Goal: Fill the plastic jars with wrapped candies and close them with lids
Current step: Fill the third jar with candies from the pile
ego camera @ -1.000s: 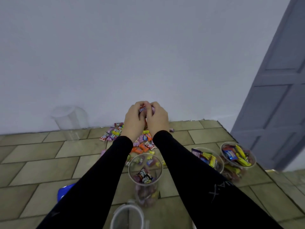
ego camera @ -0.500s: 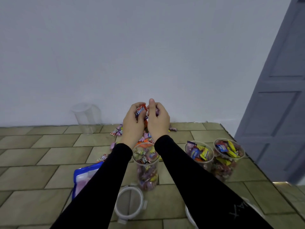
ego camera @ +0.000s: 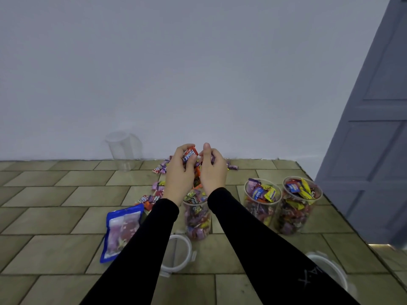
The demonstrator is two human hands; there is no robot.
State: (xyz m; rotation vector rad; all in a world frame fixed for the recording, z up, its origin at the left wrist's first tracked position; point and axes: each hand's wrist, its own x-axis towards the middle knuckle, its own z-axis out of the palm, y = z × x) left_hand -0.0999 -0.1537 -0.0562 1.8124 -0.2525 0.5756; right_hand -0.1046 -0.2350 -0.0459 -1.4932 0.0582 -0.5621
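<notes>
- Both hands sit closer over the middle jar [ego camera: 197,216] than half a second ago; the view has dropped a little, showing more of the lid [ego camera: 176,253] at the near edge.
- Left hand [ego camera: 179,175] and right hand [ego camera: 213,170] are cupped side by side just above the jar mouth, carrying a shared handful of wrapped candies [ego camera: 189,155].
- Left fingers are curled round the handful, with a red wrapper standing up at 12 o'clock of the palm.
- Right fingers are likewise curled inward on candies, thumb upright; how many it holds cannot be told.
- Progress: two jars [ego camera: 263,200] at 3 o'clock of the hands look full to the brim, uncapped.
- Middle jar appears largely filled, judged near completion.
- Empty jar [ego camera: 123,148] stands against the wall at 10 o'clock, untouched.
- Loose candies [ego camera: 159,169] remain on the tiled top beyond and left of the hands.
- Second lid [ego camera: 328,269] lies at 5 o'clock; no jar is closed yet.
- Blue pouch [ego camera: 122,230] lies at 8 o'clock.
</notes>
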